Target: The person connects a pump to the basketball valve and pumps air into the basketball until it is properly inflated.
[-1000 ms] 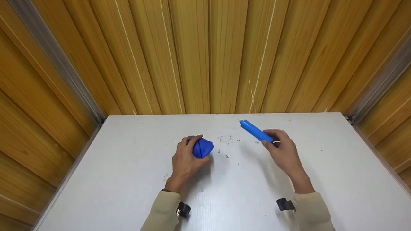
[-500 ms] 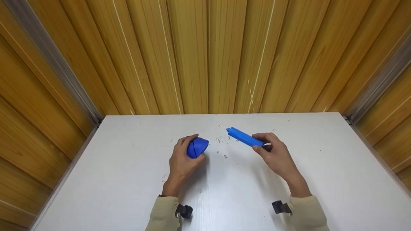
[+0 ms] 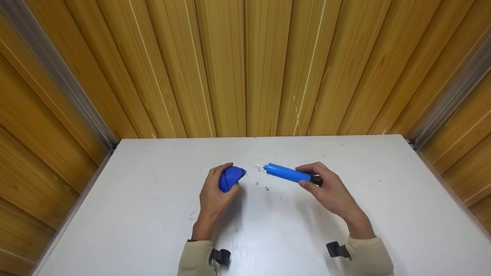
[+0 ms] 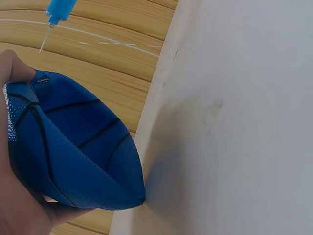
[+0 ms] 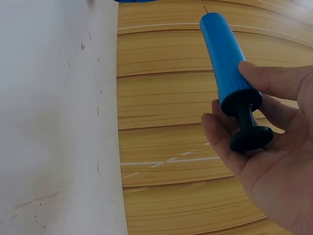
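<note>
The person's left hand (image 3: 215, 193) grips a folded-in blue ball with pebbled skin and black seams (image 3: 231, 178), over a flat white tabletop (image 3: 149, 203). At the ball's three o'clock, near but apart, a thin metal needle (image 3: 259, 165) points to nine o'clock from a blue plastic cylindrical pump with a black handle (image 3: 288, 173), held between thumb and fingers of the right hand (image 3: 333, 191). Yellow wood-grain wall panels (image 3: 226, 69) stand at twelve o'clock.

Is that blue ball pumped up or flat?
Flat: the left wrist view shows the blue ball, in the left hand, caved into a deep hollow.
</note>
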### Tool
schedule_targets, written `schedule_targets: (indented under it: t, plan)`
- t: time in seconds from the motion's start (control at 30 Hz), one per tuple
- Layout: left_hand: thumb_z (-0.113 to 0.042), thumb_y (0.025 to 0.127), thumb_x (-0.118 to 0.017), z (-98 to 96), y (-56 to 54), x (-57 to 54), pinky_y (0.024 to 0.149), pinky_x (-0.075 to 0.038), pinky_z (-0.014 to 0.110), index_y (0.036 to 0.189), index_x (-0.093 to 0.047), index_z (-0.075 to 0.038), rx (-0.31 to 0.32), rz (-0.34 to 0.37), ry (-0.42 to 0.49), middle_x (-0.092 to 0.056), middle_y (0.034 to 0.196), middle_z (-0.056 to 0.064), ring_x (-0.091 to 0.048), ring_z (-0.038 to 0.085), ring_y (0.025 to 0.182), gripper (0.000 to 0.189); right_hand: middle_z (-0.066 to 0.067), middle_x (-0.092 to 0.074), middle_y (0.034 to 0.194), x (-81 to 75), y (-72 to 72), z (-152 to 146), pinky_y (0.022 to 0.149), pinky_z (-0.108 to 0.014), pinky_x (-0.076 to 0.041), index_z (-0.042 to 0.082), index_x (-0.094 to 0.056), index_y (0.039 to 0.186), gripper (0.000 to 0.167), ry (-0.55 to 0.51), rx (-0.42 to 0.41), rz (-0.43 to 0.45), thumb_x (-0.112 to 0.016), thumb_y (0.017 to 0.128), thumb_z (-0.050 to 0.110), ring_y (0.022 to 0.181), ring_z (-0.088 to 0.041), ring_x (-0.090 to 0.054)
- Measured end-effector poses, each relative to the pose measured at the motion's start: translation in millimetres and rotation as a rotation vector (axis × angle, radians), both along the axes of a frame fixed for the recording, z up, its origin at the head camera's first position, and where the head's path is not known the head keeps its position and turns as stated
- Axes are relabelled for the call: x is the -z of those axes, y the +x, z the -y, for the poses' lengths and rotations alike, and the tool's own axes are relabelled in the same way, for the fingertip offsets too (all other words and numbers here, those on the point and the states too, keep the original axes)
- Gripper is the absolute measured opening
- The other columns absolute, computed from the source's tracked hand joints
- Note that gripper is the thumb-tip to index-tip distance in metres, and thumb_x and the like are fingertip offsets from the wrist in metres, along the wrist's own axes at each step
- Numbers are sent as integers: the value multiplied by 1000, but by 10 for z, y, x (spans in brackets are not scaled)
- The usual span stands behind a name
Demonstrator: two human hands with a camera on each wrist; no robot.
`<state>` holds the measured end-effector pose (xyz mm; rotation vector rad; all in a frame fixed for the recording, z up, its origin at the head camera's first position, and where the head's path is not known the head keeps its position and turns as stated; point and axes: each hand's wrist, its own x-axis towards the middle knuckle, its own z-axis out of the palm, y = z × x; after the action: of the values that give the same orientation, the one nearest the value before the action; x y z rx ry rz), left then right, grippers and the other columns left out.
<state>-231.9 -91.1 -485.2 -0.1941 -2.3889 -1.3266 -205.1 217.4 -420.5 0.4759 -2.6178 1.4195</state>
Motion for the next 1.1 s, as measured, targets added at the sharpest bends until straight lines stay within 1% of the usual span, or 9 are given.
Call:
schedule_targets:
  t: [0.1, 0.23, 0.4, 0.53, 0.67, 0.9, 1.0, 1.1]
  plan:
    - [-19, 85, -77, 23, 8, 15, 103, -49, 61, 140, -67, -17, 0, -12, 5, -62, 141, 12, -60, 37, 125, 56, -10, -64, 125, -1, 0, 16, 102, -51, -54, 3, -67, 133, 34, 9, -30, -11, -72, 100, -2, 115, -32, -65]
    - [-18, 87, -76, 43, 30, 35, 103, -48, 63, 140, -66, -16, 4, -32, 16, -62, 143, 11, -59, 39, 127, 54, -8, -64, 121, -5, 5, 44, 101, -44, -55, 5, -68, 131, 33, 13, -68, -30, -73, 99, -1, 112, -29, -65]
    - [-21, 88, -72, 48, 53, 50, 103, -48, 65, 141, -65, -18, 5, -44, 8, -62, 146, 10, -59, 38, 128, 54, -6, -64, 120, -4, -10, 76, 97, -39, -57, 6, -69, 129, 33, 30, -118, -72, -74, 98, -2, 108, -26, -65]
    - [-23, 88, -71, 43, 54, 49, 105, -46, 66, 143, -64, -20, 15, -43, -9, -60, 148, 9, -57, 39, 132, 56, -6, -64, 120, -4, -17, 87, 97, -40, -57, 6, -69, 129, 33, 41, -141, -95, -74, 98, -3, 107, -25, -65]
    - [-23, 89, -70, 43, 44, 28, 106, -45, 66, 144, -66, -22, 34, -52, -22, -59, 151, 7, -55, 39, 136, 55, -6, -64, 120, -17, -12, 106, 98, -43, -57, 6, -69, 128, 34, 43, -135, -99, -74, 97, -4, 107, -25, -65]
    - [-25, 90, -70, 41, 51, -8, 106, -46, 65, 144, -67, -24, 44, -55, -26, -58, 152, 5, -55, 38, 137, 53, -8, -64, 121, -31, -7, 158, 100, -48, -56, 5, -68, 130, 35, 64, -132, -94, -74, 97, -5, 110, -28, -65]
    - [-23, 91, -70, 36, 53, 0, 105, -48, 64, 142, -68, -24, 44, -78, -42, -60, 151, 4, -55, 37, 137, 51, -8, -64, 121, -27, -4, 162, 99, -46, -57, 5, -68, 130, 36, 65, -137, -97, -74, 97, -5, 109, -27, -65]
    - [-20, 90, -70, 31, 60, 11, 104, -50, 62, 138, -71, -23, 37, -127, -58, -62, 148, 2, -57, 34, 136, 49, -8, -64, 121, -27, -1, 161, 99, -43, -57, 5, -68, 130, 36, 58, -147, -106, -74, 97, -6, 109, -26, -65]
